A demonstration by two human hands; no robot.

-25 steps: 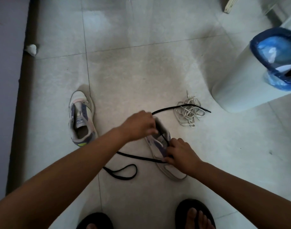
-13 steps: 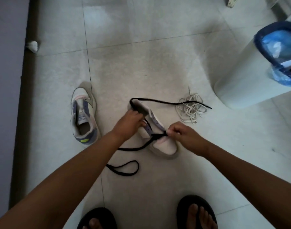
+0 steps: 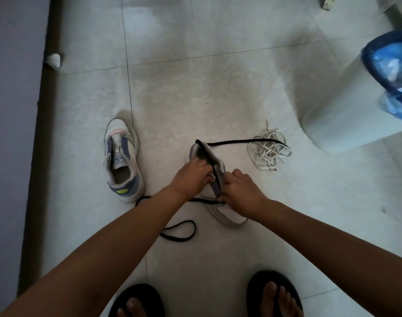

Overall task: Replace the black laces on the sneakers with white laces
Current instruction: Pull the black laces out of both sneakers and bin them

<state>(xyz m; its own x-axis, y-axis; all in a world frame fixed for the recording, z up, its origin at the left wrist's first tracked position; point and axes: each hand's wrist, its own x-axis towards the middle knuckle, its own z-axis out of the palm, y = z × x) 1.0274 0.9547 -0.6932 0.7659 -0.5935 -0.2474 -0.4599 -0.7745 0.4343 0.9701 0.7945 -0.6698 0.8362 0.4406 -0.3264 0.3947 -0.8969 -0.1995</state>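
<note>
1. Since the frame half a second back: the right hand (image 3: 242, 191) has dropped lower on the sneaker in hand (image 3: 218, 179), from its side down to the eyelet row near the toe. The left hand (image 3: 192, 176) has shifted up toward the tongue. The shoe now lies more lengthwise, heel up-frame, toe toward the bottom.
2. Left hand: fingers curled over the shoe's collar and tongue, gripping it, holding it steady at frame centre.
3. Right hand: fingertips pinching the black lace (image 3: 241, 141) where it crosses the lower eyelets. Exact finger contact is partly hidden by the knuckles.
4. Black lace path: one end runs from the heel out to the right across the white laces (image 3: 269, 152). Another stretch runs along the shoe between the hands, then left under the left forearm. A loose loop lies on the floor (image 3: 218, 88) below centre.
5. White laces: tangled pile on the tile, right of centre, well apart from the hands, near the bin.
6. Second sneaker (image 3: 122, 160): upright on the floor, left of centre, no lace visible in it, tongue standing up.
7. White bin (image 3: 346, 115) with blue liner at the right edge. Crumpled white scrap (image 3: 53, 60) at upper left by the wall base.
8. Feet in black sandals (image 3: 274, 294) at the bottom edge.
</note>
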